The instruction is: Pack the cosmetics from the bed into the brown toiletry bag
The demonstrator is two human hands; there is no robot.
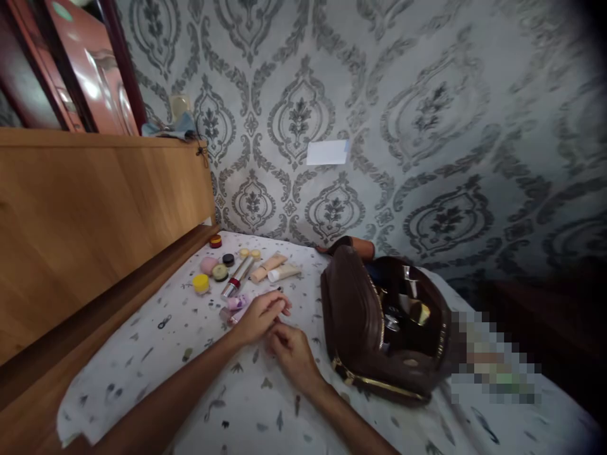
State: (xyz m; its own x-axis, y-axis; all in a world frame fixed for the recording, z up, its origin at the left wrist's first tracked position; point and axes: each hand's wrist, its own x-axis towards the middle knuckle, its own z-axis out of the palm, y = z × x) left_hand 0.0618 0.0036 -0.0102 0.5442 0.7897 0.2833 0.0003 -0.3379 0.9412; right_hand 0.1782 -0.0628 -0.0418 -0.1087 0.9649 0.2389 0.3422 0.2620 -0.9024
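Observation:
My left hand (260,317) and my right hand (294,355) meet above the white patterned sheet (190,392). The left fingers curl inward, and the right thumb and fingers are pinched just below them. Anything between them is too small or hidden to make out. Beyond my left hand lie a purple and white tube (237,303) and a silver tube with a red band (238,277). A beige tube (268,268) and a white tube (284,272) rest farther back. On the right, a brown bag (351,303) stands unzipped, with shiny items inside.
Several small jars, including a yellow one (201,284) and a black-lidded one (228,260), stand at the back left. A wooden board (104,221) bounds the left side. Patterned wallpaper (294,114) rises behind. A pixelated patch covers something right of the bag.

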